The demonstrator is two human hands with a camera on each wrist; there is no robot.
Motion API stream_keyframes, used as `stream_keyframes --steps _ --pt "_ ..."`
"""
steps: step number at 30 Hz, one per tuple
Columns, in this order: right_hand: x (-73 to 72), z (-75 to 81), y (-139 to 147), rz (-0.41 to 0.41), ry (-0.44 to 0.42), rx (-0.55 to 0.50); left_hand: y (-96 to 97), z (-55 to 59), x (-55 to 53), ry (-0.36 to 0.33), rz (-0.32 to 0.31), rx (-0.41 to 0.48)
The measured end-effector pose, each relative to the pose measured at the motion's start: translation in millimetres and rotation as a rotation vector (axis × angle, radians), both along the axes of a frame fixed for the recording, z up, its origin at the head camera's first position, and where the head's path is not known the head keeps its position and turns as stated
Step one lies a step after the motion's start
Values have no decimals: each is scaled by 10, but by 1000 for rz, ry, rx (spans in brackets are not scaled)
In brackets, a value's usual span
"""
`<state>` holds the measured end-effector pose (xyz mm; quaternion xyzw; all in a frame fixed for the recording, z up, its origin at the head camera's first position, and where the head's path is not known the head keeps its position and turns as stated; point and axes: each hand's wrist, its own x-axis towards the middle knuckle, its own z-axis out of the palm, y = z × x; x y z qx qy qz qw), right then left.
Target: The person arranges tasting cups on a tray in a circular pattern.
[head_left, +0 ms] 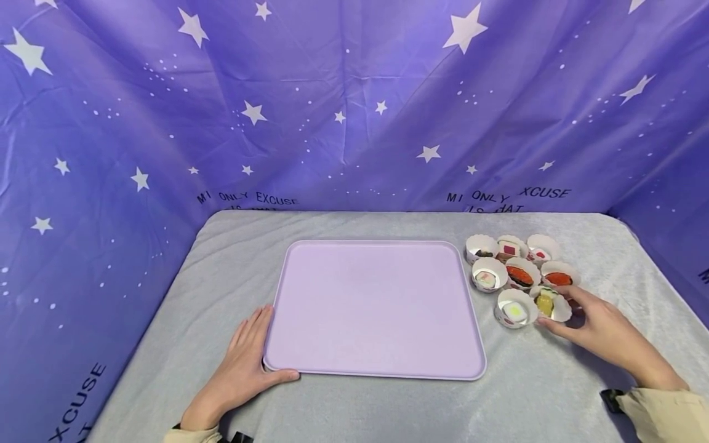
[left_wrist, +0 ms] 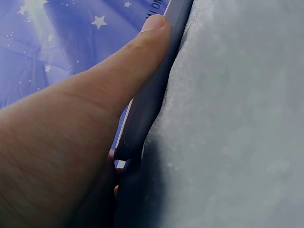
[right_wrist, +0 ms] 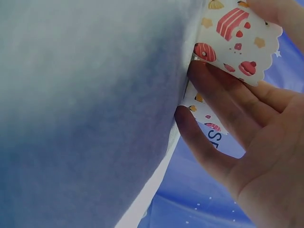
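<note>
A flat lilac tray [head_left: 376, 307] lies on the cloth-covered table. My left hand [head_left: 244, 363] rests at its near left corner, fingers straight along the left side and thumb against the front edge. In the left wrist view the thumb [left_wrist: 137, 52] lies on the tray's rim [left_wrist: 147, 114]. To the right of the tray, my right hand [head_left: 604, 326] holds a scalloped paper cup [head_left: 564, 309] with a yellow-topped sushi piece [head_left: 545, 304] inside. The right wrist view shows the cup's dessert-printed wall [right_wrist: 237, 38] between thumb and fingers.
Several more paper cups with sushi pieces crowd behind and left of the held one, among them a cup with a white-and-yellow piece [head_left: 515, 311] and one with a red-topped piece [head_left: 520, 275]. A purple star-print curtain [head_left: 343, 141] hangs behind the table.
</note>
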<state>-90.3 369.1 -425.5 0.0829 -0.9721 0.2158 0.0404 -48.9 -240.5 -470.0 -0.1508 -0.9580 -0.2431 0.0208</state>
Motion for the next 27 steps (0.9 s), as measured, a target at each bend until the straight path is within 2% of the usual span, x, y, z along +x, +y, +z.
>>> stream_keyframes --steps 7,15,27 --pt "43 7 20 -23 3 11 14 3 -3 -4 -2 3" --pt "66 74 62 -41 46 -13 13 2 -3 -13 1 4" --pt "93 190 57 -25 113 -61 3 5 2 -21 0 10"
